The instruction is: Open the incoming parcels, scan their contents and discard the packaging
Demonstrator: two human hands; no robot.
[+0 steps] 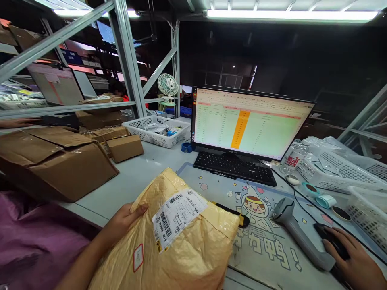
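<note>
The left hand (125,220) is cradling a yellow padded mailer (193,257), label up, over the bench's near edge; the right hand (353,257) is curving over a black mouse (331,240), beside a handheld barcode scanner (290,225), below the monitor (248,123).

Left hand (125,223) gripping a yellow padded mailer (190,257) with a white barcode label (178,219) on its face; right hand (353,257) resting over a black mouse (331,239), just beside a grey handheld barcode scanner (298,229) lying on a printed desk mat (256,245). Beyond, a black keyboard (234,169) below a lit monitor (250,123).
</note>
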